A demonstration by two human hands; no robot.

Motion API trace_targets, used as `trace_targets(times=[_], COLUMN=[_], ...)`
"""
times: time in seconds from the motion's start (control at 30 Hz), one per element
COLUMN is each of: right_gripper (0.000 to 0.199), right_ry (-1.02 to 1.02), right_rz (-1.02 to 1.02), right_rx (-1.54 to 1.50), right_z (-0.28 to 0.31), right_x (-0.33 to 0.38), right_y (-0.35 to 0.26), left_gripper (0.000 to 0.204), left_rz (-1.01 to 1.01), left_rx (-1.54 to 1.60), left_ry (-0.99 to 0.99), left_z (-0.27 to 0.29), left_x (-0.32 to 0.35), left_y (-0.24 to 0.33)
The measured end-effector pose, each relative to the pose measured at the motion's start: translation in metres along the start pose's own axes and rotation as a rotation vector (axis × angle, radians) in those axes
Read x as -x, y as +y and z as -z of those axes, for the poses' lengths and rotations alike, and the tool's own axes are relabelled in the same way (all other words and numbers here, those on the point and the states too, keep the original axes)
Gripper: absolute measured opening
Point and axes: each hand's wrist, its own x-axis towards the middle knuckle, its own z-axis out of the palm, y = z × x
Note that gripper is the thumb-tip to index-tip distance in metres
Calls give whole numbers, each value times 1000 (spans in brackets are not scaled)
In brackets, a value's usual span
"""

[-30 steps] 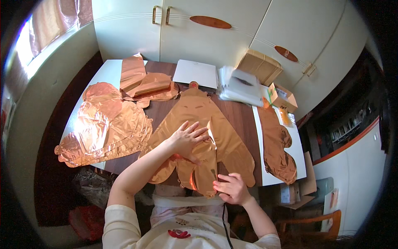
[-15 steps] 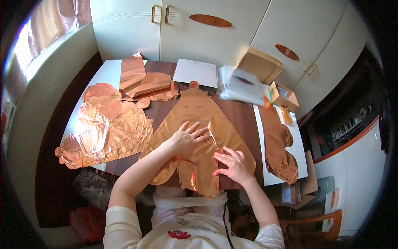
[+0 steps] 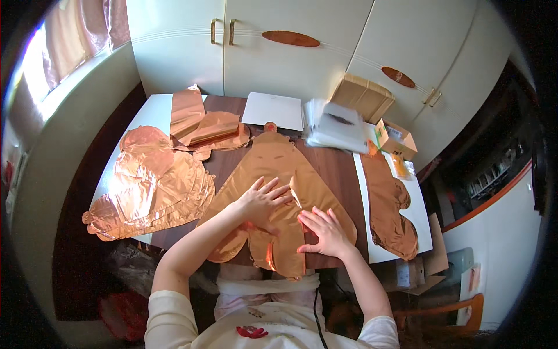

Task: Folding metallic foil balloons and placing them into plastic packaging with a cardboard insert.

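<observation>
A flat copper-coloured foil balloon (image 3: 273, 157) lies in front of me on the dark table, its lobed lower end reaching past the near edge. Across its middle rests my left hand (image 3: 264, 198), palm down with fingers spread. My right hand (image 3: 323, 231) lies on the balloon's right side, fingers stretched and apart, holding nothing. Between the two hands a raised crease (image 3: 295, 191) catches the light.
More copper foil balloons (image 3: 168, 180) are heaped on the left, with folded foil (image 3: 203, 125) behind. A white sheet (image 3: 273, 110), clear plastic bags (image 3: 334, 125) and a small open box (image 3: 396, 138) line the back. Another foil piece (image 3: 390, 212) lies at right.
My right hand has flattened and spread its fingers more on the foil. My left hand stays in nearly the same place. The whole view has shifted slightly.
</observation>
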Motion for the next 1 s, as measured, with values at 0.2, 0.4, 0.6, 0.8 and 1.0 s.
trace_targets(times=[0.2,0.4,0.6,0.8,1.0], right_gripper=[90,88,89,97,95], right_ry=[15,53,20,35,-13], right_rz=[6,25,36,11,53], right_rx=[3,12,40,-90,-14], right_z=[2,1,1,-2,1], right_x=[0,5,18,24,34], right_y=[-1,-2,-6,1,20], left_gripper=[103,103,100,100,99], left_rz=[-29,-34,-21,3,7], left_rx=[0,-20,13,15,26], left_ry=[-31,-49,56,43,23], left_z=[6,12,3,7,7], left_x=[-1,4,16,14,4], left_y=[-2,6,20,27,38])
